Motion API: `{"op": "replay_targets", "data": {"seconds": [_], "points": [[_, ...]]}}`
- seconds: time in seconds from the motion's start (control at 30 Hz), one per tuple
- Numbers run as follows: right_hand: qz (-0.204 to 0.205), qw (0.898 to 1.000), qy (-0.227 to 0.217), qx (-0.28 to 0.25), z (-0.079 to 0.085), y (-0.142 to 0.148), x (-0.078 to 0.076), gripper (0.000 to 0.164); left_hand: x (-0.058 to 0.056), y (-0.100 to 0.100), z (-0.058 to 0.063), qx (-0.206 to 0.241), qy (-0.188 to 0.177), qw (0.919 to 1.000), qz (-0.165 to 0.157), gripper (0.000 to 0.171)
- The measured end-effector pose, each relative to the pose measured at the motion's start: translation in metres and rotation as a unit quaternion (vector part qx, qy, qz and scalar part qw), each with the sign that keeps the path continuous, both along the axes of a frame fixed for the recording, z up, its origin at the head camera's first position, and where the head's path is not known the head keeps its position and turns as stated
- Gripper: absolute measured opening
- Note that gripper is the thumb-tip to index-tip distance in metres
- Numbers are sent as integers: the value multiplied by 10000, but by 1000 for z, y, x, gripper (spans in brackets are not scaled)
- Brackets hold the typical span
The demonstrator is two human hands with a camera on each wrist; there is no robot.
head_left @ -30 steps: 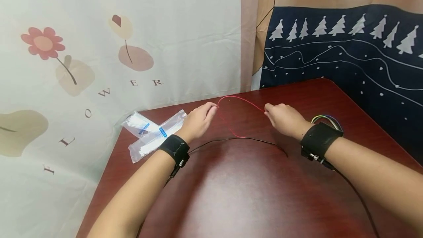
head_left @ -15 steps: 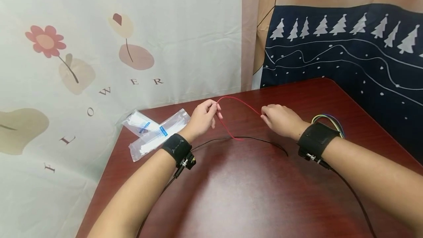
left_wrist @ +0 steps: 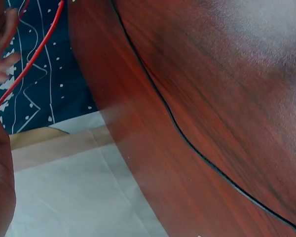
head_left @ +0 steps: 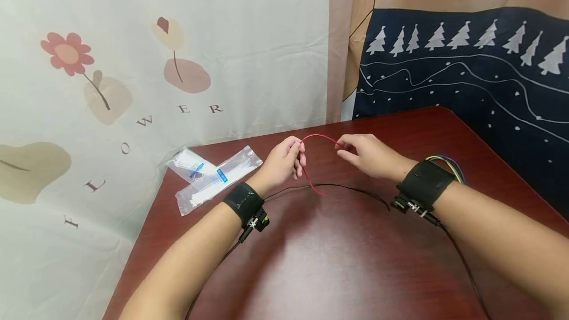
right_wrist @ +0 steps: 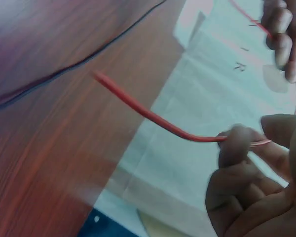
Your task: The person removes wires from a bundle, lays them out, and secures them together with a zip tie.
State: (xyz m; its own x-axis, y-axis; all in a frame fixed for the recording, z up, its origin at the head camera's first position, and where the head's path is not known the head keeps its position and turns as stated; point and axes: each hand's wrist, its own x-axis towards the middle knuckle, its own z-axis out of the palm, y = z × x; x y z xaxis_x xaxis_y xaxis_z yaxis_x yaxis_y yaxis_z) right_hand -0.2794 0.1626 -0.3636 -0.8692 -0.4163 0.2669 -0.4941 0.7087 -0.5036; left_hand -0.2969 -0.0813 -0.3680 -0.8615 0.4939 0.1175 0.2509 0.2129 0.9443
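Note:
A thin red wire (head_left: 317,135) arches between the two hands above the table. My left hand (head_left: 285,159) pinches it between thumb and forefinger, and a length hangs down below the fingers. At the other side my right hand (head_left: 368,154) holds the wire near its end. The right wrist view shows the red wire (right_wrist: 158,118) passing through the fingers of the right hand (right_wrist: 249,182), with one free end sticking out. In the left wrist view the red wire (left_wrist: 37,57) runs past a partly cropped left hand (left_wrist: 0,173).
On the reddish-brown table (head_left: 329,260) a black wire (head_left: 329,184) lies curved below the hands. Two clear bags of white cable ties (head_left: 222,177) overlap at the left. Coloured wires (head_left: 449,162) lie behind the right wrist. Printed curtains (head_left: 266,53) stand behind the table.
The right hand has moved left, closer to the left hand, and its thumb now shows. The arch of red wire between them has become shorter. More of the left hand's fingers have come into sight.

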Motion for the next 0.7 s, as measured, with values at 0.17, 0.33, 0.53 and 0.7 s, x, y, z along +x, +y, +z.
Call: {"op": "replay_targets", "data": {"seconds": [0.17, 0.33, 0.53, 0.7], "points": [[219, 9987, 139, -449, 8, -14, 3, 17, 4, 6, -3, -193, 222, 9995, -138, 24], [254, 9980, 372, -436, 8, -23, 3, 16, 8, 10, -6, -289, 273, 9989, -262, 21], [478, 9973, 397, -387, 5, -25, 3, 8, 11, 4, -9, -202, -234, 9977, -610, 22], [831, 9953, 409, -298, 0, -19, 3, 8, 11, -3, -8, -332, -544, 9936, -928, 21]]}}
